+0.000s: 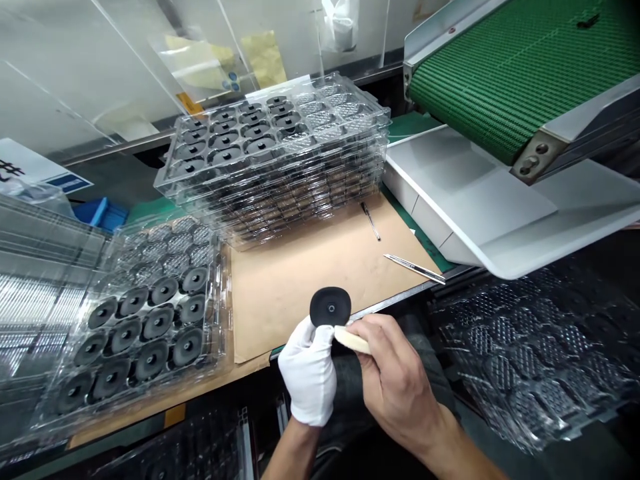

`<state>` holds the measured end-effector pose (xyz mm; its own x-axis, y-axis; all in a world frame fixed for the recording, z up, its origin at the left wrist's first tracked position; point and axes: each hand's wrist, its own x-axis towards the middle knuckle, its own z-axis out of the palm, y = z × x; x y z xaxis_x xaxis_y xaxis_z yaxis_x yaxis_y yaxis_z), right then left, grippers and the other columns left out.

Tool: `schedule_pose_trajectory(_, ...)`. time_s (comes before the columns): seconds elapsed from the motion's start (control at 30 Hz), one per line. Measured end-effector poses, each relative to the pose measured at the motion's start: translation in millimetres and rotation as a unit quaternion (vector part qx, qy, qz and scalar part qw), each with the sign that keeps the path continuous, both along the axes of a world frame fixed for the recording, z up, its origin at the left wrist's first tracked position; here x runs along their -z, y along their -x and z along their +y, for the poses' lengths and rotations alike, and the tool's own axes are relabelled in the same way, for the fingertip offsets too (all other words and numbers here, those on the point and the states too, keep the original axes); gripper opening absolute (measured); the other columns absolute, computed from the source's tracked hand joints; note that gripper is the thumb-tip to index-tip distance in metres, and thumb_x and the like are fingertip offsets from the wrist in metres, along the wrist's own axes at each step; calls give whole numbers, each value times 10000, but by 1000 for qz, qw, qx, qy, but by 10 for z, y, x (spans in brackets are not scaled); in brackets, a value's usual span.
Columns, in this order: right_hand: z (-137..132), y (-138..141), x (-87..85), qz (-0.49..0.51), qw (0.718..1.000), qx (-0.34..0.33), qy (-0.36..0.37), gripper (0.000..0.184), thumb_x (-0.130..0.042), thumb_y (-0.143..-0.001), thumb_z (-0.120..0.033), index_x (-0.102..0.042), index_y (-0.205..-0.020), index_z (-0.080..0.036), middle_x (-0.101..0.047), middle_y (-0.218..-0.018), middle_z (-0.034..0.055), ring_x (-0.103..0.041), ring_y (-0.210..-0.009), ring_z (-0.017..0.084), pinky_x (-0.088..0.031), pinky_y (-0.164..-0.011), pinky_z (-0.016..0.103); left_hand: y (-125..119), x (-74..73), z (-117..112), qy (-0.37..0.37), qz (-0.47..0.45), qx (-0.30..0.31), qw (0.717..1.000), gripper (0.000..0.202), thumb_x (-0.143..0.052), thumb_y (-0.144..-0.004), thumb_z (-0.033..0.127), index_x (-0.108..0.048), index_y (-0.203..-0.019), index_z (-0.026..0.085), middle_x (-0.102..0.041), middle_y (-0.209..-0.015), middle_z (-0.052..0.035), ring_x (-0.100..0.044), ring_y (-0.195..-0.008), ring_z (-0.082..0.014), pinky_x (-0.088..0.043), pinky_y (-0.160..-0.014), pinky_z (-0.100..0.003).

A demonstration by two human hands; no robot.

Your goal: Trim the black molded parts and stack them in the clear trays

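In a white glove, my left hand [309,373] grips a black rounded part [330,305] by its lower edge. The part is dish-like, with a small ring at its centre, and faces me. My bare right hand [395,373] pinches a cream-coloured pad [353,340], which looks like a sponge or felt block. The pad's tip is close to the gloved thumb, just under the part; whether it touches the part I cannot tell. Brown cardboard [300,280] covers the table beyond my hands.
A clear tray [200,333] partly filled with similar black parts lies left. Stacked clear trays [280,193] stand at the back. Tweezers [415,269] and a pen [371,221] lie on the cardboard. To the right are a white chute [450,207], a green conveyor [500,73] and more trays [530,353].
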<state>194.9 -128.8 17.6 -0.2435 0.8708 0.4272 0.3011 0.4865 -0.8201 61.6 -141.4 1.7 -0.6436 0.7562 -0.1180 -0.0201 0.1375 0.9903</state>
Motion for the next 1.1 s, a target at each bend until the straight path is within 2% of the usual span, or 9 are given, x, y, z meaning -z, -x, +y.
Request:
schedule_pose_trajectory(0.17, 76, -45, 23, -41, 998, 41, -25, 331, -490, -925, 7, -623, -1191, -137, -629, -1080, 128, -621, -1018, 222, -555, -921, 385, -71, -34, -17, -5, -13, 26, 1000, 130, -728, -841, 302, -740, -885, 181, -684, -705, 38, -592, -643, -108, -509, -640, -188)
schedule_pose_trajectory(0.27, 191, -82, 50, -45, 997, 60, -35, 314, -492, -932, -1, -632, -1177, -138, -631, -1090, 131, -627, -1037, 219, -550, -947, 380, -135, -53, -38, 5, -12, 31, 999, 119, -722, -830, 267, -754, -902, 178, -698, -715, 28, -616, -656, -115, -518, -651, -189)
schedule_pose_trajectory(0.37, 346, -139, 102, -52, 997, 55, -33, 312, -479, -952, -32, -635, -1193, -155, -630, -1118, 127, -629, -1066, 217, -545, -966, 374, -181, -43, -59, 23, -18, 26, 999, 113, -704, -832, 267, -751, -845, 165, -691, -684, 22, -635, -644, -123, -524, -656, -201)
schedule_pose_trajectory(0.53, 452, -239, 129, -30, 992, 119, 6, 232, -553, -978, -153, -642, -1186, -202, -651, -1096, 95, -636, -1059, 212, -543, -954, 372, -184, 8, -78, 53, -41, 27, 997, 172, -658, -881, 307, -743, -877, 158, -706, -678, 7, -687, -673, -154, -530, -692, -229)
schedule_pose_trajectory(0.63, 374, -271, 79, -16, 997, 54, 44, 210, -557, -983, -168, -641, -1167, -223, -654, -1089, 71, -641, -1033, 192, -543, -934, 349, -159, 30, -73, 40, -42, 36, 998, 149, -656, -882, 291, -729, -845, 166, -690, -679, 18, -667, -665, -143, -523, -688, -222)
schedule_pose_trajectory(0.73, 309, -272, 51, -43, 998, -14, 51, 256, -504, -987, -120, -636, -1183, -217, -630, -1098, 74, -627, -1025, 186, -535, -921, 344, -150, 28, -70, 36, -36, 51, 997, 143, -653, -883, 272, -716, -807, 168, -661, -667, 28, -634, -643, -127, -516, -674, -210)
schedule_pose_trajectory(0.9, 372, -230, 91, -91, 995, -32, 22, 362, -436, -952, -38, -618, -1221, -198, -610, -1111, 96, -591, -1052, 215, -515, -944, 388, -165, 13, -109, 61, -47, 67, 995, 89, -662, -867, 230, -732, -871, 176, -606, -647, 49, -614, -627, -112, -502, -643, -191)
schedule_pose_trajectory(1.1, 405, -174, 89, -136, 990, -26, -9, 318, -454, -967, -87, -620, -1212, -202, -634, -1113, 99, -582, -1036, 239, -503, -940, 432, -141, 46, -148, 66, -21, 63, 996, 153, -683, -856, 267, -766, -939, 170, -675, -748, 24, -571, -661, -121, -506, -663, -210)
